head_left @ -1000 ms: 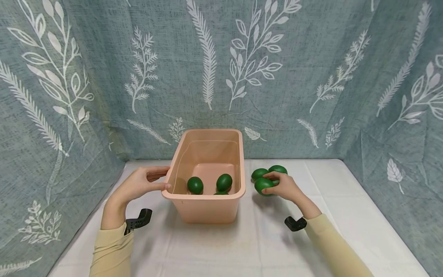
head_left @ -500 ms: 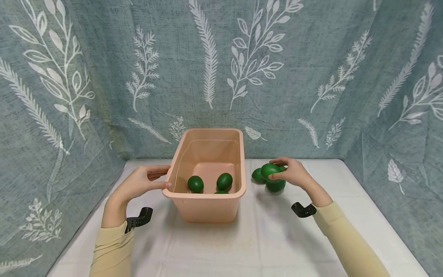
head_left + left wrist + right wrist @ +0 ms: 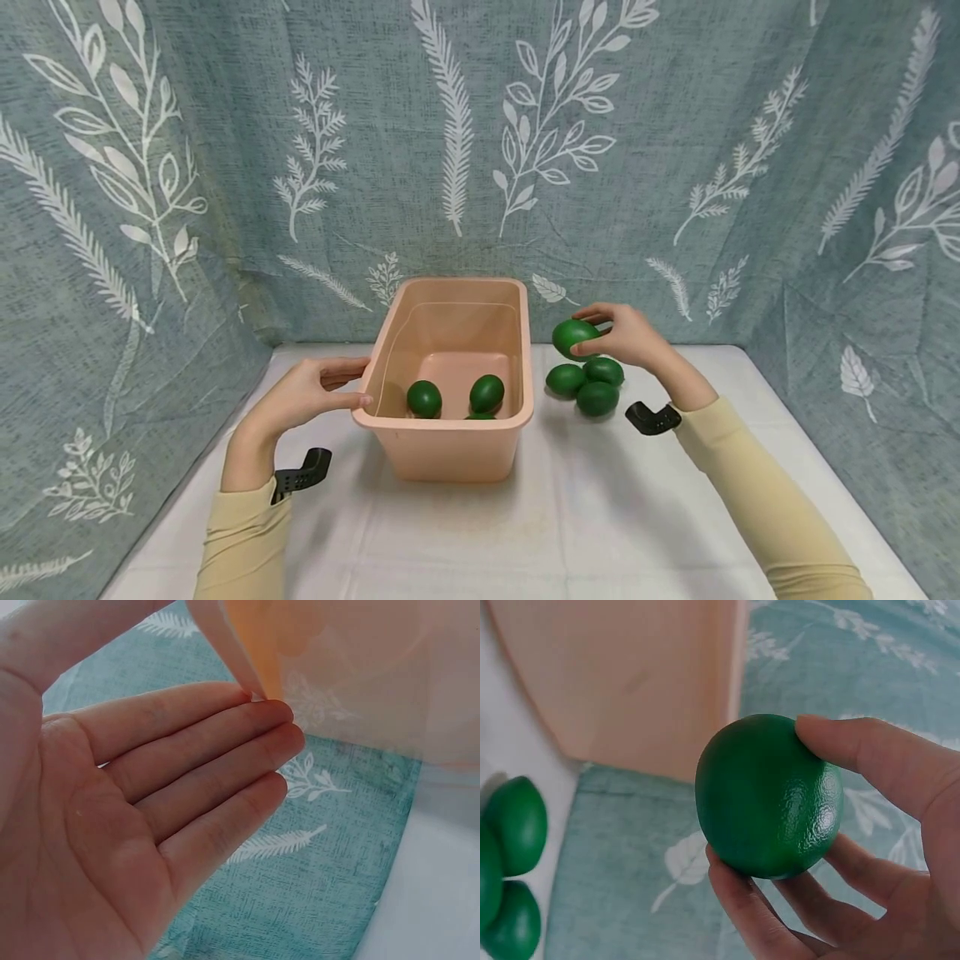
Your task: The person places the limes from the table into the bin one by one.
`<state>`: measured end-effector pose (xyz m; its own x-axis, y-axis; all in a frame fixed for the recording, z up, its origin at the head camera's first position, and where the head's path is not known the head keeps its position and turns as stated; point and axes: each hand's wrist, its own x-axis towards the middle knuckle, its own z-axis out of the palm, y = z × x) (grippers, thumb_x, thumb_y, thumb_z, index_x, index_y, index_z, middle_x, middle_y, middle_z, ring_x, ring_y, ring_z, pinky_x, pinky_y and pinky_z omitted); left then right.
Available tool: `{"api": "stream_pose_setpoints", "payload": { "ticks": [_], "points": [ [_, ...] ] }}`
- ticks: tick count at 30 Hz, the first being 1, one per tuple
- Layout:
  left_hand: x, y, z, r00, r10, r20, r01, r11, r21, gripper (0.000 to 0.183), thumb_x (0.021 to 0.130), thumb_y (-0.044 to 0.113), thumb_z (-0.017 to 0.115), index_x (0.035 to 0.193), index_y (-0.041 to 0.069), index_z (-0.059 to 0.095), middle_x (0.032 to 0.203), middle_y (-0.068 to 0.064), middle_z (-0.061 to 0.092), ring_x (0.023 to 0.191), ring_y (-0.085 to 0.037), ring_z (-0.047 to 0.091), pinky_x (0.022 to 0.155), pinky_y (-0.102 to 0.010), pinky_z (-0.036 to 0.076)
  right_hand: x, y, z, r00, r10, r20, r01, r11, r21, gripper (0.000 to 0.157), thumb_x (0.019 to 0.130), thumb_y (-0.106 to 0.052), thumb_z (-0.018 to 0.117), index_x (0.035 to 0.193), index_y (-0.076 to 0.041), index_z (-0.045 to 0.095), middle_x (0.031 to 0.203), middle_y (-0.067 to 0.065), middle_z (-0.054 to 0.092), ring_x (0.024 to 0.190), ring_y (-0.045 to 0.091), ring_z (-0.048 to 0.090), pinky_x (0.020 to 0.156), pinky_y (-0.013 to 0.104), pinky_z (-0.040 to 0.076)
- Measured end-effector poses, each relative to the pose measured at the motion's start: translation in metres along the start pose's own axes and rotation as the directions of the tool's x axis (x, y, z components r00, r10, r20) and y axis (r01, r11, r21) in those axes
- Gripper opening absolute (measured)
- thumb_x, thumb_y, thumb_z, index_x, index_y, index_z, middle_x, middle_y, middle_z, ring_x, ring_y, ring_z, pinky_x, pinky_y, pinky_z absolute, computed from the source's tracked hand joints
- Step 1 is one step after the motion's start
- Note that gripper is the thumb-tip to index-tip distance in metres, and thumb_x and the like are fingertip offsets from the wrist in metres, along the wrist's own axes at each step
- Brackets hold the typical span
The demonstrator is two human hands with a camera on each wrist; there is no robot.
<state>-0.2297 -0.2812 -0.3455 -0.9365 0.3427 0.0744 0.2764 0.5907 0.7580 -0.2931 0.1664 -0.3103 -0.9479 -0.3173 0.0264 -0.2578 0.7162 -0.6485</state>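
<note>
Green oval [image 3: 573, 339], smooth and glossy, is what I have in the right hand [image 3: 626, 337]: thumb on one side, fingertips on the other, a firm-looking pinch that holds it in the air, well clear of the tabletop [image 3: 465, 542]. From where I watch, it sits to the right of the peach bin [image 3: 450, 454], outside it, above a tight cluster of three loose ovals [image 3: 597, 399] resting on the white cloth. My right wrist view shows the shine on its skin and the bin wall beyond it. With the left hand [image 3: 296, 400] I touch the bin at its near left corner; the fingers [image 3: 202, 750] lie straight, tips against the outer side, and the thumb rests at the rim, so nothing is clenched there. Inside the bin I can see two ovals [image 3: 423, 400] near the front, a little apart, plus a sliver of another [image 3: 480, 417], mostly hidden by the front rim. Behind everything hangs a blue-green curtain [image 3: 375, 150] with white leaf prints.
</note>
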Motion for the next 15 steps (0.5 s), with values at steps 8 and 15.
{"api": "stream_pose_setpoints", "payload": {
  "ticks": [8, 15],
  "points": [
    [0.001, 0.001, 0.0, 1.0, 0.003, 0.004, -0.003, 1.0, 0.002, 0.068, 0.082, 0.036, 0.074, 0.138, 0.006, 0.05, 0.139, -0.015, 0.052, 0.129, -0.036, 0.047, 0.101, -0.049, 0.046, 0.014, -0.026, -0.006, 1.0, -0.021, 0.008, 0.022, 0.999, -0.028, 0.06, 0.078, -0.034, 0.077, 0.132, -0.016, 0.056, 0.135, 0.014, 0.054, 0.12, 0.033, 0.053, 0.09, 0.048, 0.051],
    [0.001, 0.002, -0.001, 1.0, -0.003, 0.006, 0.003, 1.0, 0.003, 0.068, 0.081, 0.037, 0.075, 0.137, 0.006, 0.05, 0.139, -0.015, 0.052, 0.13, -0.036, 0.046, 0.102, -0.048, 0.046, 0.029, -0.047, -0.005, 0.999, -0.041, 0.024, 0.042, 0.998, -0.036, 0.058, 0.077, -0.033, 0.077, 0.13, -0.018, 0.058, 0.132, 0.012, 0.057, 0.113, 0.029, 0.057, 0.086, 0.043, 0.052]
  ]
}}
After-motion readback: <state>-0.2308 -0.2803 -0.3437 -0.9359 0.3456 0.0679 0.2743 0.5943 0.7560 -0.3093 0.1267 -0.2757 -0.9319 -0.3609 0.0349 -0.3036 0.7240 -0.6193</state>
